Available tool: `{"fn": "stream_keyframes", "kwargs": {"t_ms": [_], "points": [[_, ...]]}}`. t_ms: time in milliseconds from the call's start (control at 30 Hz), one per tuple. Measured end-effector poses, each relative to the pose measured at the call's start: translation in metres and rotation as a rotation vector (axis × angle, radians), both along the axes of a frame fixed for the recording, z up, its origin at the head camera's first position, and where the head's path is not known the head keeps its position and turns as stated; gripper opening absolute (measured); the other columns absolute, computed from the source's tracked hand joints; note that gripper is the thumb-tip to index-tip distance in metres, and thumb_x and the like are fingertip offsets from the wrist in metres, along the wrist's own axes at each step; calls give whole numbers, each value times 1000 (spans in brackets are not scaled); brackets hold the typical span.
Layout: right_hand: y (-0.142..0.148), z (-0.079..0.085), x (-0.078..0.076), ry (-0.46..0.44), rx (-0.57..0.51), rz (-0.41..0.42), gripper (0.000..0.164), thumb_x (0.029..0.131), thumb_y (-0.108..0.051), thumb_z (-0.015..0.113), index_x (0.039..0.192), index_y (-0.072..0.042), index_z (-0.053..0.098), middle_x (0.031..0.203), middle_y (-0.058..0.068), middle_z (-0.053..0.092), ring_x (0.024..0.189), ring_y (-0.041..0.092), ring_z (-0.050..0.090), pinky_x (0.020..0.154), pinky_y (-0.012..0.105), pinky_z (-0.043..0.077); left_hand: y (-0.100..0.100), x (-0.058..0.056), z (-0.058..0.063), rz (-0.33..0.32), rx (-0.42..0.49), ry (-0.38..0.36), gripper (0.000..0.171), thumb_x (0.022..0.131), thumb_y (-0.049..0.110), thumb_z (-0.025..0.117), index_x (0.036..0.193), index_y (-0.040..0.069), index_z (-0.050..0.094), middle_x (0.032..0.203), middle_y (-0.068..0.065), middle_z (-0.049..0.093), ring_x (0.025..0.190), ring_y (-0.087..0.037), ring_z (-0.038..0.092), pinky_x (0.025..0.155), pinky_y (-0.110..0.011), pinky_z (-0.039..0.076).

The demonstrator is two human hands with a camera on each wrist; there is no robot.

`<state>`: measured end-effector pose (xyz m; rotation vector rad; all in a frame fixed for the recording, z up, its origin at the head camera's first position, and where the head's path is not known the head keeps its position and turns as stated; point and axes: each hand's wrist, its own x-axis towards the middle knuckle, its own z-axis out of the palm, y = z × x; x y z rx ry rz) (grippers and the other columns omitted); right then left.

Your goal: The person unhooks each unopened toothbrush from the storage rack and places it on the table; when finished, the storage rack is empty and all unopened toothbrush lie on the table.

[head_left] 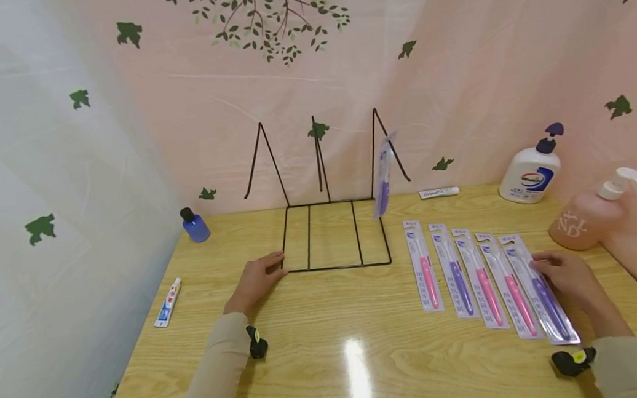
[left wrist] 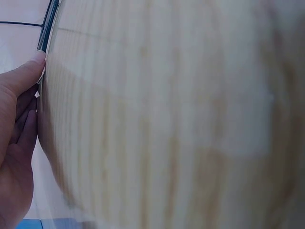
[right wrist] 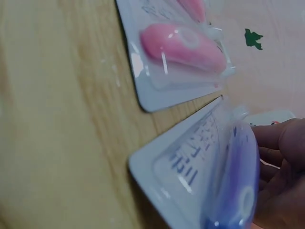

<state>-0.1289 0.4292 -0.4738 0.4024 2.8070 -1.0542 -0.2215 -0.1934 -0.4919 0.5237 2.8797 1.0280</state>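
Observation:
At the wire rack's [head_left: 337, 267] front left corner, my left hand [head_left: 254, 282] pinches the black wire between thumb and fingers. In the left wrist view the thumb [left wrist: 29, 71] lies on the wire. A packaged purple toothbrush [head_left: 384, 182] hangs from the rack's right prong. My right hand [head_left: 568, 274] grips the right edge of the rightmost packaged purple toothbrush [head_left: 544, 300], the last in a row on the table. In the right wrist view its purple handle [right wrist: 238, 171] partly hides the fingers. A pink packaged toothbrush [head_left: 516, 296] lies just left of it.
More packaged toothbrushes [head_left: 457, 275] lie to the left in the row. A white pump bottle [head_left: 530, 172] and a pink one [head_left: 591, 214] stand at the right. A small white tube [head_left: 439, 193] lies behind; a blue bottle [head_left: 195, 226] and toothpaste tube [head_left: 168, 303] are at left.

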Motion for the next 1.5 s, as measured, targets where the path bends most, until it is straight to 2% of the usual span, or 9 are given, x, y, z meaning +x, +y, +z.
{"fn": "stream_keyframes", "kwargs": {"t_ms": [67,267,400,533,667,1000,1233,1300,1500], "points": [[0,1,0,-17,-3,-4,56,101,-33,43,131,15,45,123,39,48,98,40,53,78,46,48,1,1,1,1,-3,1,48,92,25,65,136,7,55,143,-7,51,133,-30,45,109,-48,40],[-3,8,1,-60,10,-24,55,100,-33,47,129,13,48,110,31,58,87,30,57,65,29,49,2,2,1,0,-19,16,49,92,25,65,135,6,55,142,-8,51,132,-31,46,108,-48,41],[-8,13,5,-37,36,-29,53,100,-33,48,125,14,51,102,27,62,82,27,59,63,28,50,1,2,1,1,-17,15,48,92,24,65,135,6,55,142,-8,52,132,-31,46,108,-48,40],[-21,21,7,38,87,-15,53,100,-36,47,124,11,53,105,28,62,85,30,59,65,32,50,1,3,1,3,-16,5,48,92,24,65,135,6,55,142,-8,51,133,-30,45,109,-48,40],[-42,33,2,154,84,29,53,100,-40,47,127,5,54,111,29,61,89,33,62,61,24,50,1,3,1,-1,-15,8,48,92,24,65,135,6,55,142,-8,51,133,-31,45,108,-48,40],[-115,72,-23,383,-28,124,46,100,-38,48,131,-5,55,117,21,61,97,33,61,65,6,45,1,2,2,-5,-12,22,49,92,23,65,136,5,54,142,-9,51,132,-32,46,108,-48,40],[-164,82,-57,558,-116,182,35,97,-32,56,124,-10,61,110,12,65,88,-6,57,73,4,45,0,1,0,3,-10,21,49,91,24,66,136,6,55,142,-9,51,133,-31,45,109,-47,40],[-176,84,-70,587,-167,205,33,97,-29,56,124,-10,61,110,11,65,87,-10,55,74,5,46,0,1,0,4,-10,21,49,91,24,66,136,6,54,142,-9,51,133,-31,45,109,-47,40],[-205,88,-99,616,-329,246,35,98,-21,55,128,-4,57,119,17,63,99,11,63,79,14,52,-1,1,-1,2,6,16,49,92,24,65,136,7,54,142,-10,51,133,-32,45,109,-48,39]]}}
